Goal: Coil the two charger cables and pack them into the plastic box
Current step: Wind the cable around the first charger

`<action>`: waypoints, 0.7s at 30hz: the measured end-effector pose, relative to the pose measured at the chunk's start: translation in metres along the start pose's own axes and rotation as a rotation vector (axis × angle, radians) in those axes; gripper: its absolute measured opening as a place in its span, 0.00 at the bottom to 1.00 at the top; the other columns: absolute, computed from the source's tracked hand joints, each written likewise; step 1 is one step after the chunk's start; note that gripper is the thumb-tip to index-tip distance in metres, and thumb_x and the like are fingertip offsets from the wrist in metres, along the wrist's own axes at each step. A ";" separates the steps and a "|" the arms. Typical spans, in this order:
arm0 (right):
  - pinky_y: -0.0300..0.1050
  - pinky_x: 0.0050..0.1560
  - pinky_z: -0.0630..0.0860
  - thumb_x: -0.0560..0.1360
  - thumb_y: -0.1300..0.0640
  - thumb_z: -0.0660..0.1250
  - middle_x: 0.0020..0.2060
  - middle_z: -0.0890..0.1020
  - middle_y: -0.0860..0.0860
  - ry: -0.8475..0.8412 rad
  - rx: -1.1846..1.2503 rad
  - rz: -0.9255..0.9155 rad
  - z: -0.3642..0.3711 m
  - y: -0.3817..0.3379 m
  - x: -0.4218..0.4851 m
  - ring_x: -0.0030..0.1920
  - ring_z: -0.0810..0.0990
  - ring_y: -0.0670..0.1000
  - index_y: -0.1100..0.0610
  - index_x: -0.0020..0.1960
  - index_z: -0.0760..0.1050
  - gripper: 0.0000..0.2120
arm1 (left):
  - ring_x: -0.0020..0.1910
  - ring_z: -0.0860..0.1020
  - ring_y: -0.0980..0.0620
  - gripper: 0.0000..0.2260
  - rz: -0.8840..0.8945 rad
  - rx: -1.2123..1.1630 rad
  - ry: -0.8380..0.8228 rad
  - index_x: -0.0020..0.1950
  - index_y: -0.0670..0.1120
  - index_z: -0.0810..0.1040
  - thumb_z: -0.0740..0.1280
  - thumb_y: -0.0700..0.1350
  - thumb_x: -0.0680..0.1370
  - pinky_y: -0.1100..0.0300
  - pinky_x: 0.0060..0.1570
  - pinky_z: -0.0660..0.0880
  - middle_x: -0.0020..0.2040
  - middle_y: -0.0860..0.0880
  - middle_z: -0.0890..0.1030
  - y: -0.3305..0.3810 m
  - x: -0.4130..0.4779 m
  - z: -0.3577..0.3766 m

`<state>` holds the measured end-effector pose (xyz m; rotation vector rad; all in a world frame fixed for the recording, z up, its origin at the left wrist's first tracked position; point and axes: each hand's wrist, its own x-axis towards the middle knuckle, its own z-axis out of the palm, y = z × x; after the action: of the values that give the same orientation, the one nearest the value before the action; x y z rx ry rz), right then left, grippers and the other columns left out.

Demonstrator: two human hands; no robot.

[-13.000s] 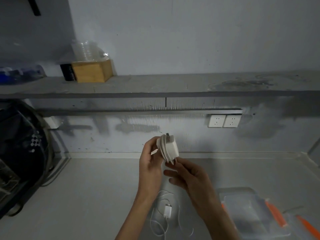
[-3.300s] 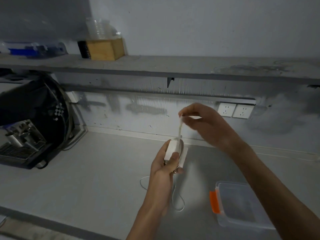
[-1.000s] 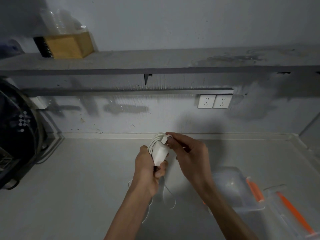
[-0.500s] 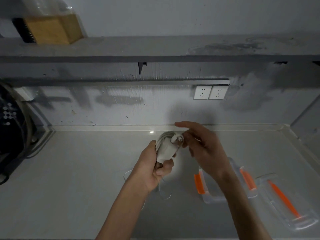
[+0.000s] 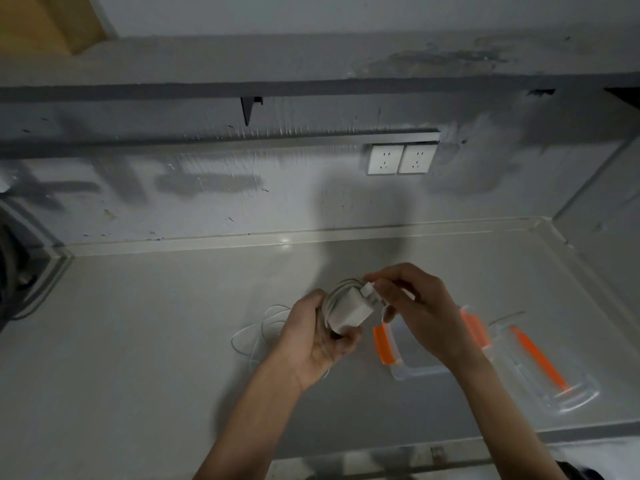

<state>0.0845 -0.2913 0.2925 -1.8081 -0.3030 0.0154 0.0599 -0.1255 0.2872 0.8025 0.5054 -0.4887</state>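
My left hand (image 5: 320, 336) grips a white charger block (image 5: 348, 311) with its cable wound around it, held above the grey counter. My right hand (image 5: 420, 311) pinches the cable's white plug end (image 5: 367, 289) against the top of the block. A second white cable (image 5: 258, 336) lies loose on the counter to the left of my left hand, partly hidden behind it. The clear plastic box (image 5: 414, 367) with orange clips stands open on the counter under my right wrist.
The box's clear lid (image 5: 550, 372) with an orange clip lies to the right of the box. Two wall sockets (image 5: 401, 159) sit on the back wall under a long shelf. A dark machine (image 5: 12, 275) stands at the far left. The counter's front edge runs along the bottom.
The view has tipped down and to the right. My right hand has brought the plug end down onto the wound charger, and both hands sit lower, nearer the box.
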 end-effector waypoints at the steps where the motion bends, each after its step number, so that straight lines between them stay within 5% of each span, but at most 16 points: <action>1: 0.35 0.31 0.75 0.78 0.65 0.66 0.41 0.84 0.54 0.041 -0.027 0.027 -0.002 0.008 0.000 0.29 0.79 0.44 0.59 0.47 0.81 0.06 | 0.30 0.72 0.47 0.17 0.002 -0.003 -0.016 0.63 0.38 0.75 0.55 0.44 0.80 0.64 0.20 0.70 0.52 0.37 0.72 -0.002 0.002 0.004; 5: 0.32 0.28 0.70 0.79 0.62 0.64 0.34 0.82 0.53 0.147 -0.083 0.113 -0.022 0.041 -0.001 0.24 0.76 0.44 0.62 0.46 0.80 0.08 | 0.34 0.79 0.47 0.16 0.050 -0.042 -0.073 0.62 0.36 0.78 0.62 0.46 0.81 0.58 0.29 0.78 0.47 0.40 0.81 -0.012 0.015 0.020; 8: 0.33 0.28 0.73 0.80 0.63 0.62 0.35 0.82 0.53 0.199 0.028 0.165 -0.036 0.061 0.000 0.27 0.78 0.42 0.62 0.46 0.79 0.08 | 0.37 0.82 0.47 0.14 0.280 0.136 -0.001 0.61 0.38 0.79 0.66 0.44 0.80 0.56 0.42 0.80 0.48 0.40 0.83 -0.032 0.030 0.033; 13: 0.35 0.28 0.77 0.81 0.64 0.61 0.35 0.83 0.51 0.234 0.262 0.252 -0.070 0.097 0.001 0.35 0.82 0.41 0.59 0.45 0.79 0.09 | 0.34 0.83 0.48 0.15 0.672 0.595 0.180 0.62 0.49 0.78 0.70 0.38 0.76 0.60 0.36 0.81 0.40 0.42 0.85 -0.074 0.056 0.071; 17: 0.39 0.39 0.81 0.80 0.64 0.63 0.45 0.86 0.48 0.060 0.318 0.218 -0.114 0.132 -0.001 0.44 0.84 0.44 0.55 0.53 0.83 0.10 | 0.33 0.84 0.39 0.17 0.607 0.644 0.210 0.63 0.48 0.77 0.71 0.38 0.76 0.44 0.37 0.82 0.41 0.38 0.84 -0.096 0.082 0.085; 21: 0.40 0.44 0.82 0.78 0.65 0.66 0.45 0.88 0.49 -0.067 0.267 0.280 -0.140 0.165 0.005 0.45 0.84 0.45 0.51 0.51 0.85 0.13 | 0.32 0.84 0.38 0.17 0.509 0.640 0.275 0.57 0.59 0.80 0.68 0.37 0.77 0.49 0.34 0.83 0.38 0.45 0.85 -0.124 0.111 0.090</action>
<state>0.1454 -0.4609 0.1717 -1.5735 -0.0873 0.3003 0.0949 -0.2934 0.2064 1.5773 0.3734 -0.0517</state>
